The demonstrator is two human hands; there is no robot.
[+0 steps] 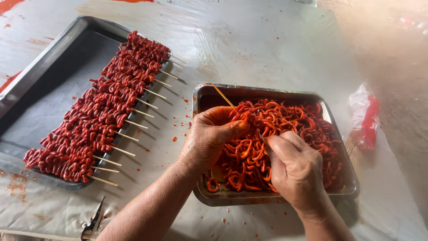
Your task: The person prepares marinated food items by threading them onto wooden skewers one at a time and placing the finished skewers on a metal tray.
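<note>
Both hands work over a steel tray [199,100] of red, curled strips [285,134] sitting at about four o'clock on the covered table [267,49]. Her left hand [209,138] is closed, thumb and fingers pinching a clump of the strips near the tray's ten o'clock corner, with a thin bamboo stick [223,97] poking out past the knuckles toward eleven o'clock. Right hand [296,172], at five o'clock of the tray, is closed too, fingertips pinched around the lower end of that stick or a strip on it; I cannot tell which. Over at nine o'clock lies a larger dark baking tray [49,67], and along its right edge runs a row of finished skewers [102,111], packed tight with red pieces, their bare ends sticking out toward three o'clock. Red drips [185,118] speckle the cover between the two trays. At three o'clock a clear plastic bag [365,120] with something red in it lies just beside the steel tray.
</note>
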